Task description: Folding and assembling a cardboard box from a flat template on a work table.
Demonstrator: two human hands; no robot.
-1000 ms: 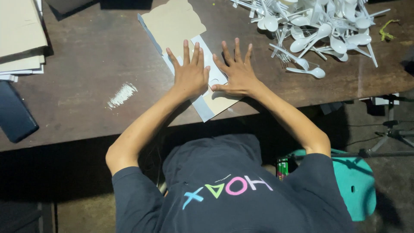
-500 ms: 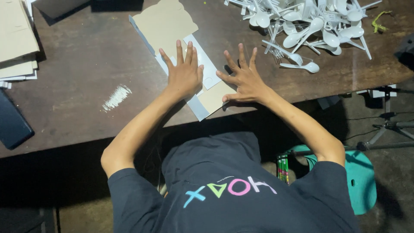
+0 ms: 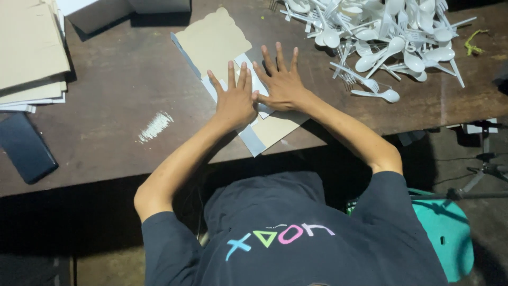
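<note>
A flat brown cardboard sheet (image 3: 211,39) with a scalloped far edge and pale grey-white panels lies on the dark wooden table (image 3: 116,74), its near corner reaching the table's front edge. My left hand (image 3: 235,100) rests palm down on the sheet with the fingers spread. My right hand (image 3: 280,82) lies flat just beside it, fingers fanned out, its thumb touching the left hand's fingers. Neither hand holds anything.
A heap of white plastic spoons and forks (image 3: 386,37) covers the table's far right. A stack of cardboard sheets (image 3: 29,53) sits at the far left, with a dark phone (image 3: 25,148) below it. A white box (image 3: 106,10) stands at the back. A teal stool (image 3: 444,233) is at the lower right.
My right hand has slid left until it touches my left hand. Both stay flat on the cardboard sheet.
</note>
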